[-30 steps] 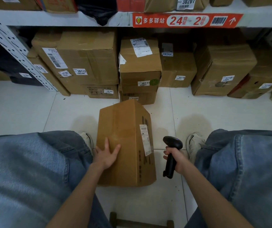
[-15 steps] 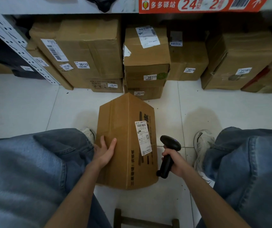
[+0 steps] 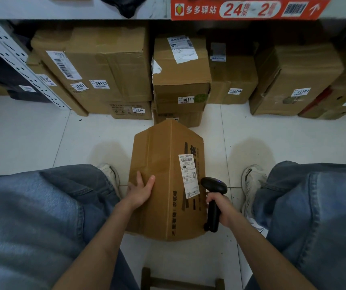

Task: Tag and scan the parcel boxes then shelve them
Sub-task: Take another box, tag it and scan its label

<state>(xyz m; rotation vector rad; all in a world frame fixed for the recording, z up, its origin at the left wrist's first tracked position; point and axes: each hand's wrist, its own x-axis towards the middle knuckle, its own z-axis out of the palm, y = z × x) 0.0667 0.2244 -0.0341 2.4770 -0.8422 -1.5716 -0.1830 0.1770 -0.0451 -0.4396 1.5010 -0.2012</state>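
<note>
Several tagged cartons (image 3: 109, 65) (30112, 30111, 30110) sit under the shelf sign (image 3: 249, 8) reading 24 and 2. The parcel box (image 3: 159, 164) stands on the floor (image 3: 31, 139) before the person, left hand (image 3: 140, 190) flat on it, fingers straight. The right hand (image 3: 218, 203) grips a barcode scanner (image 3: 214, 186) beside the shipping label (image 3: 189, 175); scanning seems the step in hand, needing its head aimed at the barcode.

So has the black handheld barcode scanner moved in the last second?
Yes. The black scanner shifted left off the floor's grout line, its head now beside the white shipping label on the brown cardboard box.
</note>
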